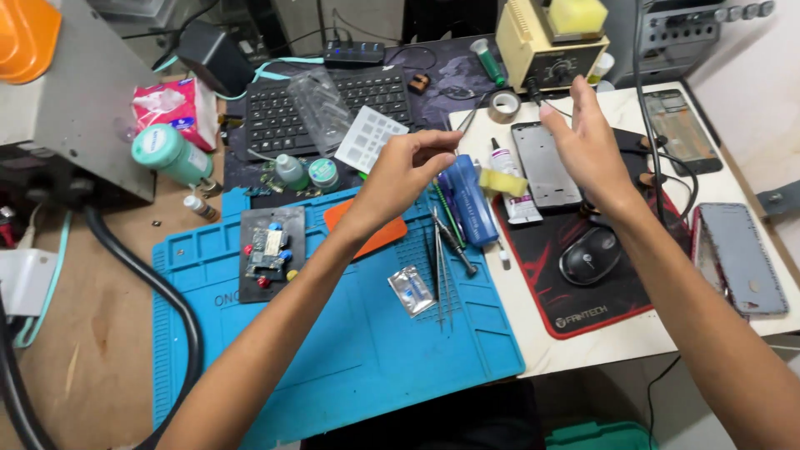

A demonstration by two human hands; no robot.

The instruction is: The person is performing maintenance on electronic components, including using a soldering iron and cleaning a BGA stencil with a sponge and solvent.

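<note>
My left hand (407, 171) hovers over the blue work mat (350, 350), fingers pinched together near a blue bottle (468, 200); whether it holds something small I cannot tell. My right hand (587, 142) is raised with fingers spread and empty, above a dark phone panel (543, 162). A yellow sponge (502, 182) and a white tube (510, 187) lie between the two hands. Tweezers and thin tools (444, 250) rest on the mat below my left hand.
A black keyboard (325, 104) sits at the back. A circuit board holder (268, 250) and a foil packet (411, 290) lie on the mat. A mouse (588, 254) sits on a black-red pad; phones (740, 258) lie right. A beige soldering station (550, 46) stands behind.
</note>
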